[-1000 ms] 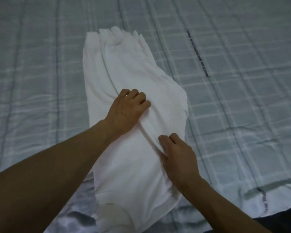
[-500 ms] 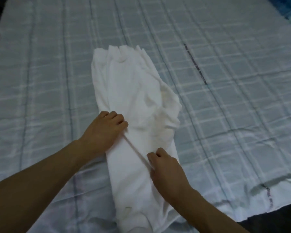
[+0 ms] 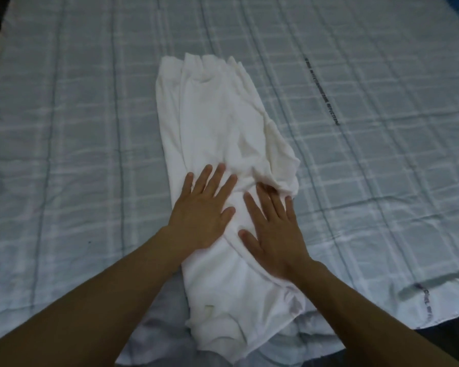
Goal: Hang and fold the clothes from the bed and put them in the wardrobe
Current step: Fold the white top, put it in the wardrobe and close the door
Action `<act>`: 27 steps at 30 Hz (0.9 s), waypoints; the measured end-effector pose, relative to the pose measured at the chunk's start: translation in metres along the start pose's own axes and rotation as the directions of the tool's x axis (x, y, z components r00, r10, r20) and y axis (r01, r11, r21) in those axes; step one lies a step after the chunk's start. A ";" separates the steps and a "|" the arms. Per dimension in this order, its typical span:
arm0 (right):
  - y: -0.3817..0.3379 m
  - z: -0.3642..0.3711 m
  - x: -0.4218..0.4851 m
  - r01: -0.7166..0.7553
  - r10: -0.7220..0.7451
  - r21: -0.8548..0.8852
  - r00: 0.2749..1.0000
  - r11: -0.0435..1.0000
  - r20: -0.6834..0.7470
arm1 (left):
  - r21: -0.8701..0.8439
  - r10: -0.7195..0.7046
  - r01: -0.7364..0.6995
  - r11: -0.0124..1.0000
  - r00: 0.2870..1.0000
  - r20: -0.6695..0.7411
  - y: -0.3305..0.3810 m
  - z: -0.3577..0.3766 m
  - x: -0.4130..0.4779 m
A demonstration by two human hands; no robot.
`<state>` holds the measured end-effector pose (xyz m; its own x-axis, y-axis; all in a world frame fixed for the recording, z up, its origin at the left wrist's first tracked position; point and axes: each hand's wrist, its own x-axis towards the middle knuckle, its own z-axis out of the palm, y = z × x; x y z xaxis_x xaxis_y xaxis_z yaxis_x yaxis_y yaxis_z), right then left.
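Left hand lies flat, palm down, with its fingers straight and spread. It presses on the middle of the white garment, on the garment's left half. Right hand is also flat, palm down, fingers spread, and presses the garment's right half just beside the left hand. The thumbs are near each other but apart. The right fingertips reach a bunched ridge of cloth at the garment's right edge. Neither hand pinches or curls round anything.

The garment is white and folded lengthwise into a long narrow strip running away from the person. Its far end is uneven, with several layered edges showing. The middle of its right side is a wrinkled lump. The near end is rumpled and wider, and sits at the near edge of the bed. The type of garment is unclear.

The garment lies on the bed, on a pale blue-grey checked sheet that is lightly creased. A dark printed line on the sheet runs right of the garment's far half. A second dark mark sits right of the garment's near end. A dark strip of floor shows beyond that, at the corner.
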<state>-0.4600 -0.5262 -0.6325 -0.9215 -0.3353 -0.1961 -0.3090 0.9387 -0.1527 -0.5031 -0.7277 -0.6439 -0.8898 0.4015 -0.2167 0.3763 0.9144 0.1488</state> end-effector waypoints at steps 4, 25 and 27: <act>0.010 -0.013 -0.028 0.125 -0.128 0.184 0.992 0.975 0.006 | -0.055 0.070 -0.071 0.996 0.998 -0.006 0.008 -0.016 -0.032; 0.025 -0.027 -0.083 0.359 -0.336 0.209 0.932 0.910 -0.138 | -0.237 0.311 -0.359 0.903 0.925 -0.219 0.030 -0.019 -0.133; 0.023 -0.040 -0.077 0.362 -0.334 0.275 0.931 0.891 -0.146 | -0.297 0.252 -0.328 0.897 0.931 -0.265 0.031 -0.029 -0.131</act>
<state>-0.4055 -0.4751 -0.5822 -0.7893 -0.6139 0.0094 -0.5443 0.6926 -0.4733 -0.3821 -0.7535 -0.5834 -0.8015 0.5910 0.0910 0.5523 0.6734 0.4914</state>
